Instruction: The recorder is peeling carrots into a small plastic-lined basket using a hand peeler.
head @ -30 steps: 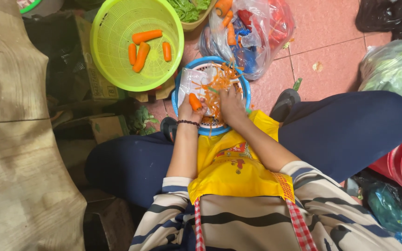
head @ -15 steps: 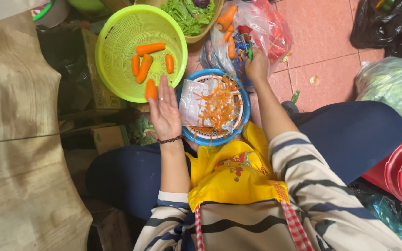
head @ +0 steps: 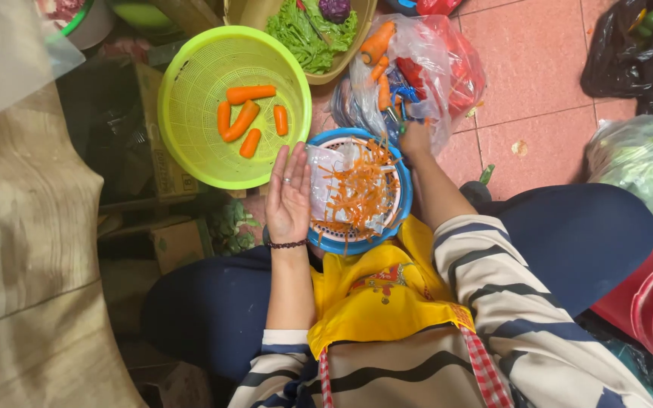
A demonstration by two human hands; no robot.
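Seated person, viewed from above. The left hand lies flat and open, fingers spread, empty, on the left rim of a blue-rimmed basket that rests at the lap and holds orange carrot peelings over a clear plastic sheet. The right hand reaches into a clear plastic bag of unpeeled carrots just beyond the basket; its grip cannot be made out. To the left, a lime-green basket contains five peeled carrots. A bowl of leafy greens stands behind
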